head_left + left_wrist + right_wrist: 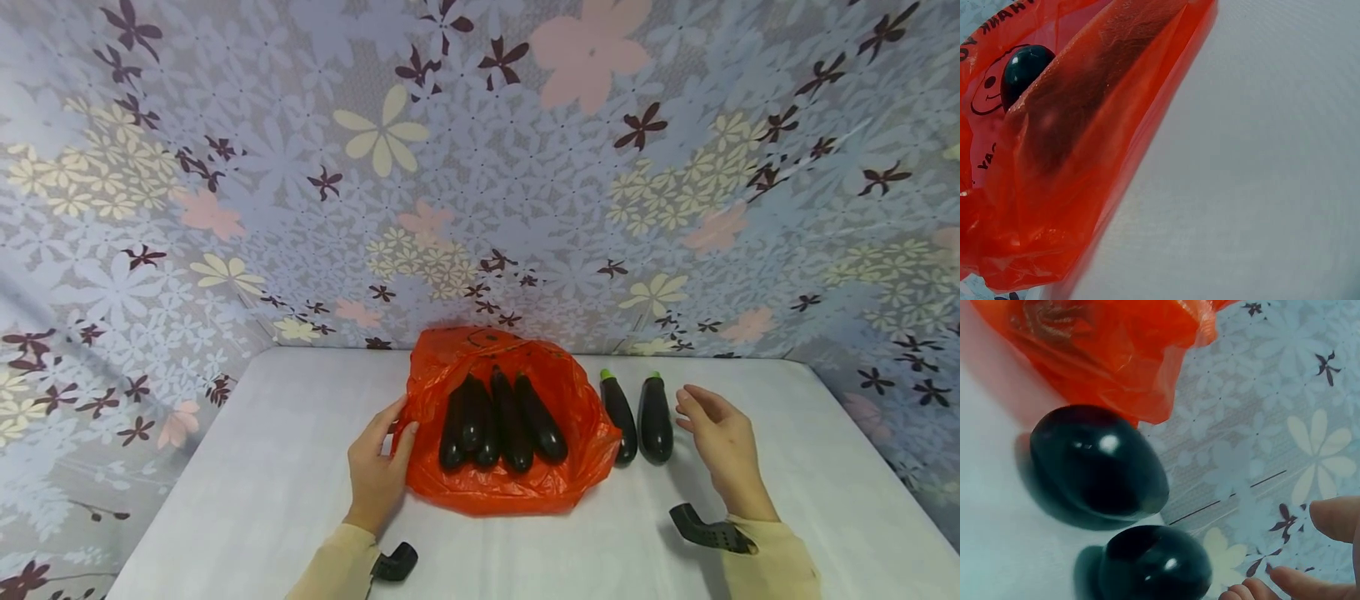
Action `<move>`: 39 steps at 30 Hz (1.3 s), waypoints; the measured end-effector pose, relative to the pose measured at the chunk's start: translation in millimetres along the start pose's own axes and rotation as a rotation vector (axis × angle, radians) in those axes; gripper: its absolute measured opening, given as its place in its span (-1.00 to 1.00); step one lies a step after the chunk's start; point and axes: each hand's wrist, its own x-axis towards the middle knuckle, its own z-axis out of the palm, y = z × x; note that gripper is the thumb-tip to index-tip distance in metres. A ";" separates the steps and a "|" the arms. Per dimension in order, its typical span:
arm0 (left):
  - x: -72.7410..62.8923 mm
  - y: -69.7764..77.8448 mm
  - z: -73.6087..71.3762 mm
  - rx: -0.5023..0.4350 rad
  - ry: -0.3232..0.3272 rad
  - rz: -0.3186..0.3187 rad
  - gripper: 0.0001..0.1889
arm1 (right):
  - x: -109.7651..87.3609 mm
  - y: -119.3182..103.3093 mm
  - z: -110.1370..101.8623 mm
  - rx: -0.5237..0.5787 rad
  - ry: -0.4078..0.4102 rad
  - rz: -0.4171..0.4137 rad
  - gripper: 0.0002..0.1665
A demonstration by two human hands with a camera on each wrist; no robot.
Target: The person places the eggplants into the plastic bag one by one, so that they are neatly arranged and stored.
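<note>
A red plastic bag lies with its mouth towards me, and several dark eggplants rest side by side inside it. My left hand holds the bag's left edge between thumb and fingers; the left wrist view shows the bag's side but no fingers. Right of the bag, two more eggplants with green stem ends lie on the table, one beside the bag's edge and the other farther right. Just right of that one hovers my right hand, fingers loosely bent and holding nothing.
A white-covered table carries everything. Behind it and at both sides stands a flower-patterned wall covering. Black wrist devices show at both sleeves.
</note>
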 end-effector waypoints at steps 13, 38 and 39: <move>0.2 0.3 0.5 -0.006 -0.005 0.004 -0.30 | 8.2 14.4 1.6 -0.013 -0.094 0.084 -0.16; 0.5 1.9 0.3 0.004 -0.002 -0.015 -0.30 | 10.2 23.9 4.3 -0.165 -0.199 0.051 -0.03; 0.1 1.7 0.3 0.006 -0.004 -0.016 -0.30 | 9.9 23.9 4.3 -0.176 -0.202 0.047 -0.03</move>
